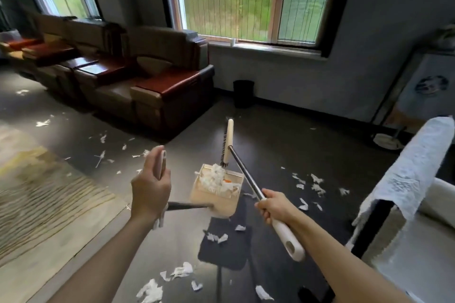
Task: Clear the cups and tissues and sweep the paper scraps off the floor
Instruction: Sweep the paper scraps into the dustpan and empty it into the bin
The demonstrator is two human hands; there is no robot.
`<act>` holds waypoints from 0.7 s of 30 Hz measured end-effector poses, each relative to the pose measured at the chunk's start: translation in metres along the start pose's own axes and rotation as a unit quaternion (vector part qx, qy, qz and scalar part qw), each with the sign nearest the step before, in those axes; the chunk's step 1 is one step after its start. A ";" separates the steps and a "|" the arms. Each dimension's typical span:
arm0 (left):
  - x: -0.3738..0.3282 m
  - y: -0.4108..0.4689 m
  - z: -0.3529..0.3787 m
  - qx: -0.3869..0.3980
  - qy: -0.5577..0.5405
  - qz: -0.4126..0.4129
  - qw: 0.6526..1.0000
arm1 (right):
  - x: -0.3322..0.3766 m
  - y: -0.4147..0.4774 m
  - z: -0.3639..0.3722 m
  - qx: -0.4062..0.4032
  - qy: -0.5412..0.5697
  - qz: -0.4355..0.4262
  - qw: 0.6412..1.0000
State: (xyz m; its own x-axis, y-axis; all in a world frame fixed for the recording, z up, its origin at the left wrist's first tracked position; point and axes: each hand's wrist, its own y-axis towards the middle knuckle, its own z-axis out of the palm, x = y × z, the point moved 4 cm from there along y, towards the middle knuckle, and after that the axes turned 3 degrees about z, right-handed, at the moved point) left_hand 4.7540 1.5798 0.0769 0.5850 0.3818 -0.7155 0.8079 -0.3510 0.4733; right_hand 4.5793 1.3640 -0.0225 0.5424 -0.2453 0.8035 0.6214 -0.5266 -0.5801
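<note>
My left hand [150, 187] grips the beige handle of a dustpan [216, 194], held up off the floor and tilted. White paper scraps and something orange fill the pan. My right hand [273, 206] grips the broom handle [283, 231]; its metal shaft runs up to the beige broom head [228, 142], whose dark bristles touch the pile in the pan. Several white paper scraps [182, 272] lie on the dark floor below, others [316, 183] to the right and more [101, 155] to the left.
A black waste bin [243, 93] stands by the far wall under the window. A row of brown armchairs [152, 91] lines the left. A patterned rug [44, 187] covers the floor at left. A chair draped in white cloth [403, 179] is at right.
</note>
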 end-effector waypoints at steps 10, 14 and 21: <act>0.090 0.224 0.125 0.058 -0.060 0.003 0.996 | 0.148 0.177 0.019 -0.014 0.091 0.012 0.996; 0.155 0.339 0.179 0.075 -0.089 0.004 0.993 | 0.222 0.276 0.042 -0.043 0.100 0.004 0.994; 0.212 0.546 0.256 0.147 -0.124 0.033 0.981 | 0.341 0.429 0.070 -0.096 0.184 0.009 0.978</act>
State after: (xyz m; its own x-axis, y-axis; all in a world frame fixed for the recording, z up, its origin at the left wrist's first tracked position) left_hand 5.3016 1.2499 0.0520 0.5705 0.1430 -0.8087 0.6925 -0.6131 0.3801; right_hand 5.0700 1.1111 -0.0065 0.2897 -0.5136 0.8076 0.4767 -0.6543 -0.5871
